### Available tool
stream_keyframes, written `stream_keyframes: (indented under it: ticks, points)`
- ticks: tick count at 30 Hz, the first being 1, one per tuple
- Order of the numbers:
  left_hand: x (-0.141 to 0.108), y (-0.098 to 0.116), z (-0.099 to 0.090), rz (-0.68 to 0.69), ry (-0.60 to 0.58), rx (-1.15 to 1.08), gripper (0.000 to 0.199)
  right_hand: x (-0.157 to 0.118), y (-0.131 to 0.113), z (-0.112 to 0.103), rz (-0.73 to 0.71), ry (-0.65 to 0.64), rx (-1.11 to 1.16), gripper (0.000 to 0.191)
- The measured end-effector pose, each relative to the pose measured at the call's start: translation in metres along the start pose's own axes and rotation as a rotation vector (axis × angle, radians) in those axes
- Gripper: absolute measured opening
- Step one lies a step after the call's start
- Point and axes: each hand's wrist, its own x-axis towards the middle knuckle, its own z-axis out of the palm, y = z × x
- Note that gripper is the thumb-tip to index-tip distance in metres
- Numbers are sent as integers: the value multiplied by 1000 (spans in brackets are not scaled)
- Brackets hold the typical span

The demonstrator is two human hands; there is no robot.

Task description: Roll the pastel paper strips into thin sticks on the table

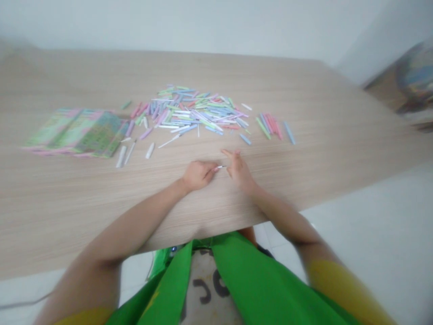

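My left hand rests on the table with its fingers closed in a pinch around a thin white pen-like stick. The stick's narrow dark tip points right, toward my right hand. That hand is open, fingers stretched forward and apart, its thumb side close to the tip; whether they touch is too blurred to tell. Just beyond both hands spreads a loose heap of pastel pen-like sticks in blue, green, pink, purple and white.
At the left lie green-and-pink printed packs. Several white pieces are scattered beside them. A small group of pink and green sticks lies right of the heap. The wooden table meets a wall at the back.
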Motion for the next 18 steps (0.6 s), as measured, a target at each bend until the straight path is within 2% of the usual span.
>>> stream_keyframes:
  ticks: [2, 4, 8, 10, 12, 14, 18]
  points:
    - [-2, -1, -1, 46, 2, -123, 50, 5, -1, -11, 85, -18, 170, 101]
    - [-2, -2, -3, 46, 26, -268, 49, 13, -1, -27, 161, -5, 304, 90]
    - [2, -8, -3, -100, 193, -684, 49, 36, 7, -60, 243, 123, 401, 43]
    - [5, -13, -4, -195, 302, -972, 45, 48, 16, -71, 247, 199, 363, 29]
    - [6, -17, -8, -277, 365, -1215, 40, 57, 24, -77, 239, 287, 305, 25]
    - [6, -19, -16, -349, 365, -1357, 35, 65, 31, -83, 225, 358, 232, 24]
    - [2, -15, -34, -423, 315, -1470, 34, 82, 37, -95, 191, 449, 76, 23]
